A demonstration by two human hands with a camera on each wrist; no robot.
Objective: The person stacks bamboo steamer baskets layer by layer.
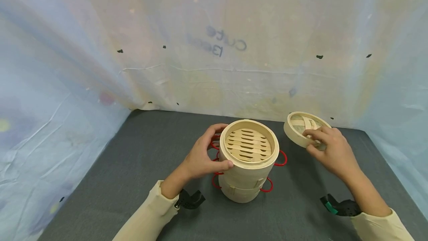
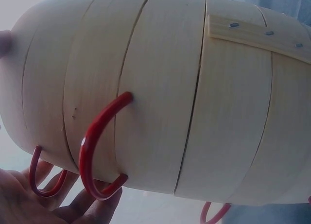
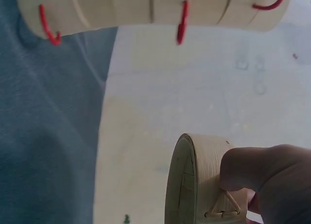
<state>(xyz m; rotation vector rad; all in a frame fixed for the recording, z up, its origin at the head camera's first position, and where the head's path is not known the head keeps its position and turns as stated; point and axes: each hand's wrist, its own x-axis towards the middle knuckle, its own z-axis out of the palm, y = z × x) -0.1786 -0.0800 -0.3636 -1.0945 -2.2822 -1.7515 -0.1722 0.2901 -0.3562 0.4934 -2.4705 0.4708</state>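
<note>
A stack of round bamboo steamer baskets (image 1: 247,181) stands on the dark table, its top basket showing a slatted floor (image 1: 248,145). Red loop handles (image 2: 99,136) stick out from its sides. My left hand (image 1: 207,155) grips the upper part of the stack from the left, thumb on the near side and fingers round the far side. Off to the right, my right hand (image 1: 334,151) holds a round bamboo lid (image 1: 292,131), tilted and apart from the stack. In the right wrist view, the lid (image 3: 206,170) has a small tied loop near the fingers.
The dark grey table (image 1: 127,181) spreads around the stack. A pale patterned sheet (image 1: 180,81) hangs behind it, with more sheeting along the left and right sides. Black cameras (image 1: 191,200) are strapped on both wrists.
</note>
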